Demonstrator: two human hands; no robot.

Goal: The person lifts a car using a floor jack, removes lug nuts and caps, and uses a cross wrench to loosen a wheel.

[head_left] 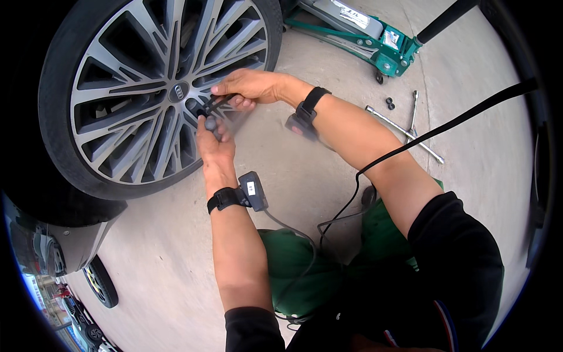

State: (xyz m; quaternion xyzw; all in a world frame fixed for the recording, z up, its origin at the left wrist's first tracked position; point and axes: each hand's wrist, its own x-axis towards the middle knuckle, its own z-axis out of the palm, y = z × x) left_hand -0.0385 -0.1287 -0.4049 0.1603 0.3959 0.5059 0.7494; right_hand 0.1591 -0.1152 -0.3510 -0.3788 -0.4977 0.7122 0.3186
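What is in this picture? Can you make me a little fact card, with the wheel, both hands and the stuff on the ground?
Wheel: big, grey spokes, black tyre
Left hand: holds a dark grey round-ended thing near the wheel's middle
Right hand: beside a thin black piece; grip unclear
On the ground: green and grey jack, silver cross wrench, two small black pieces
Wrists: black straps, one on each
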